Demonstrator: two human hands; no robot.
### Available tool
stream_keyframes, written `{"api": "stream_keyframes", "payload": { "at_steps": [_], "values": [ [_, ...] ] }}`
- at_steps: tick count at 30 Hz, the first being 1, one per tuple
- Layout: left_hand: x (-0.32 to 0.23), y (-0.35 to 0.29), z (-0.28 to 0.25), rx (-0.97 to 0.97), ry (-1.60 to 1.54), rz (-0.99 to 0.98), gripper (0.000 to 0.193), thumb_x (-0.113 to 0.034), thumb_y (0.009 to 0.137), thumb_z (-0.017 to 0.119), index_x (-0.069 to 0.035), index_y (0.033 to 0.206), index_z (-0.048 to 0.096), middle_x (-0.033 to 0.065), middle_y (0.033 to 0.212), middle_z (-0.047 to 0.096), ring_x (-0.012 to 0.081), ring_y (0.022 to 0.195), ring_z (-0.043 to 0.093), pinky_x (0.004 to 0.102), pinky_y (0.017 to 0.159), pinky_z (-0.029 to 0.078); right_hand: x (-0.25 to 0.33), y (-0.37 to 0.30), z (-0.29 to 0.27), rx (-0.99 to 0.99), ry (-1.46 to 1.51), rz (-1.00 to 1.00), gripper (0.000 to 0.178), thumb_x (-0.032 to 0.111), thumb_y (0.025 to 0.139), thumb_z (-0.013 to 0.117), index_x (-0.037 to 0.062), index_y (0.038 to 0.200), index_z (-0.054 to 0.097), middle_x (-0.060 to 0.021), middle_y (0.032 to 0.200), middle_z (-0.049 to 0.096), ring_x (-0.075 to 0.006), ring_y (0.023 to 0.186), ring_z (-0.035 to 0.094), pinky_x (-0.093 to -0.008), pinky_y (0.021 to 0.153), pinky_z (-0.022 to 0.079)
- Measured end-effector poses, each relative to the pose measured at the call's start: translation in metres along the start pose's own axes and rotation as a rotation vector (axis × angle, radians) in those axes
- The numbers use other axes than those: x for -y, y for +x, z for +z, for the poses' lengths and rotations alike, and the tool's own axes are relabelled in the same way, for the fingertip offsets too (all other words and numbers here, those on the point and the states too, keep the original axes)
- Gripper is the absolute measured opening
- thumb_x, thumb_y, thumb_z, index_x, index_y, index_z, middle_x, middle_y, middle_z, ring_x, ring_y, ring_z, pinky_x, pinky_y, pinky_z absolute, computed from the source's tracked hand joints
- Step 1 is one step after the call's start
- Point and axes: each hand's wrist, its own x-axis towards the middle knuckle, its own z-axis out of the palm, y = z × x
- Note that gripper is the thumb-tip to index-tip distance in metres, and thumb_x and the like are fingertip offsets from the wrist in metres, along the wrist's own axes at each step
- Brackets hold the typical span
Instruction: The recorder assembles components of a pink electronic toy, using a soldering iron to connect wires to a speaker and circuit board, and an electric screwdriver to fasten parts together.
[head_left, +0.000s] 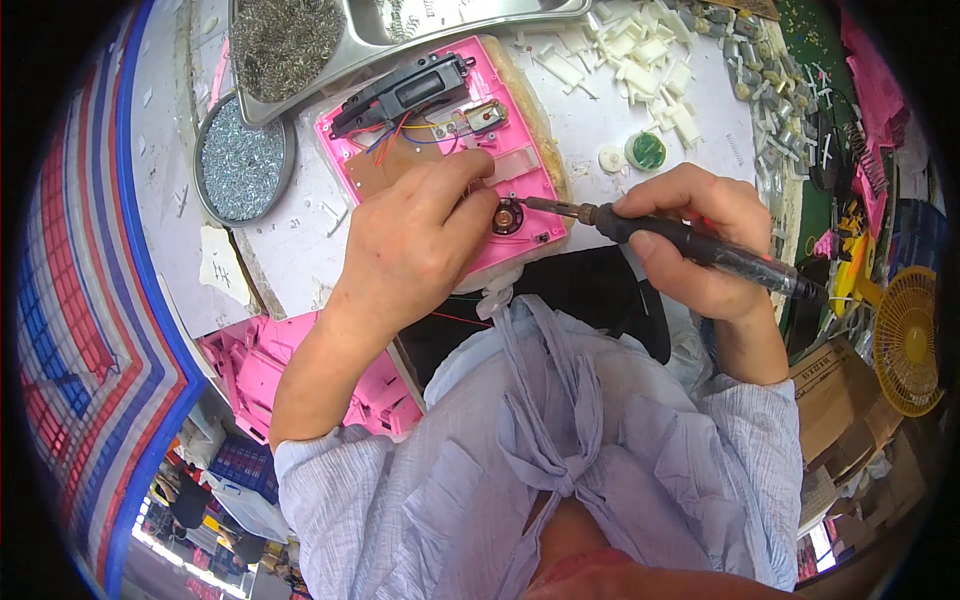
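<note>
A pink plastic casing (pixel 487 72) lies open on a padded block in front of me. It contains a black mechanism (pixel 415 92), a small motor (pixel 485 118), coloured wires and a brown board (pixel 385 170). My left hand (pixel 420 235) rests over the casing with thumb and forefinger bent in; whatever they pinch is hidden. Beside the thumb sits a round dark speaker (pixel 507 217). My right hand (pixel 705 235) grips a black-handled electric screwdriver (pixel 685 243), tilted, its thin metal tip at the speaker's upper edge.
A round dish of small screws (pixel 243 160) stands left, below a metal tray (pixel 350 45) of springs. White plastic parts (pixel 645 60) and small motors (pixel 755 80) pile up at the far right. A green round object (pixel 645 150) is near my right hand. Pink shells (pixel 275 365) lie lower left.
</note>
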Motion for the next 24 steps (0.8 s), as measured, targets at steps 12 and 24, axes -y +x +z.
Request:
{"api": "stream_keyframes", "payload": {
  "at_steps": [12,24],
  "values": [
    [-0.0011,-0.0008,0.0010,-0.005,-0.032,-0.039,0.029,0.000,0.069,0.079,-0.004,0.096,0.072,0.0091,0.108,0.069,0.0251,0.086,0.071,0.0349,0.070,0.058,-0.0050,0.0037,0.0040,0.008,-0.001,-0.050,0.019,0.004,0.081,0.076,0.0012,0.099,0.073,-0.0031,0.072,0.068,-0.0071,0.056,0.057,-0.0237,0.051,0.042],
    [-0.0006,-0.0012,0.0000,-0.001,-0.020,-0.025,0.031,-0.002,0.068,0.080,-0.005,0.098,0.074,0.0088,0.107,0.069,0.0244,0.085,0.071,0.0341,0.069,0.058,-0.0030,0.0043,0.0040,0.019,-0.001,-0.035,0.020,0.004,0.080,0.076,0.0016,0.100,0.074,-0.0032,0.073,0.068,-0.0071,0.055,0.055,-0.0236,0.052,0.041]
  ]
}}
